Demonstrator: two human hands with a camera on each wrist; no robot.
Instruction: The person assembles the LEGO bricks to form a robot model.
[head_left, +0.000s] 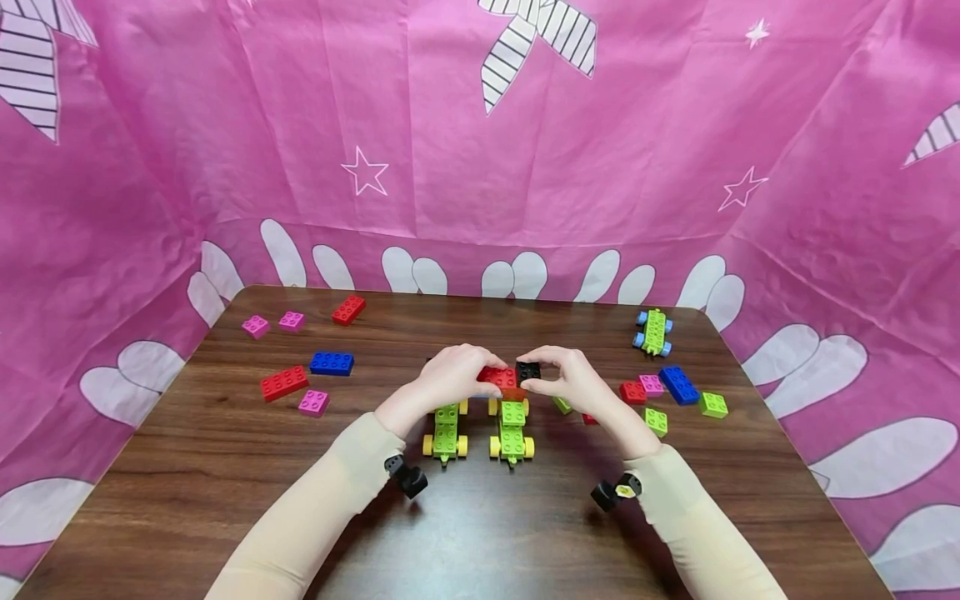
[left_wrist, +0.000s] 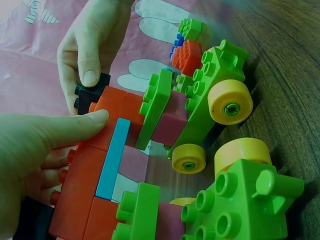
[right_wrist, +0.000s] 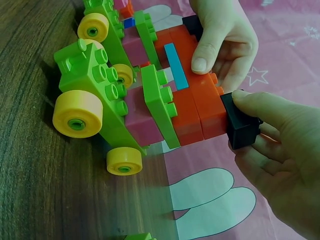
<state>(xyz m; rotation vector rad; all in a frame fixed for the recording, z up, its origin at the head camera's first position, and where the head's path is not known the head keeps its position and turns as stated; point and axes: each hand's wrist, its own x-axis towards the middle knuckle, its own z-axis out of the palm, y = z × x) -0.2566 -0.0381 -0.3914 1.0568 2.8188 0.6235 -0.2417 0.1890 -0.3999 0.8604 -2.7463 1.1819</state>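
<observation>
Two green wheeled bases (head_left: 446,429) with yellow wheels (left_wrist: 231,102) stand side by side. Pink bricks (right_wrist: 142,116) and green bricks (right_wrist: 159,105) rise from them to stacked red bricks (right_wrist: 202,112), which bridge the pair. A thin blue brick (left_wrist: 113,159) lies between the red ones. My left hand (head_left: 461,371) holds the red top layer, its thumb flat on the side. My right hand (head_left: 568,375) pinches a black brick (right_wrist: 241,122) between thumb and fingers at the right end of that layer. Another black brick (left_wrist: 32,220) sits at the left end, partly hidden by my left hand.
Pink bricks (head_left: 313,403), red bricks (head_left: 284,383) and a blue brick (head_left: 332,363) lie on the left of the wooden table (head_left: 480,533). Right of the build are a blue brick (head_left: 679,385), green bricks (head_left: 714,405) and a blue-wheeled green base (head_left: 655,332). Pink cloth (head_left: 465,192) encloses the back.
</observation>
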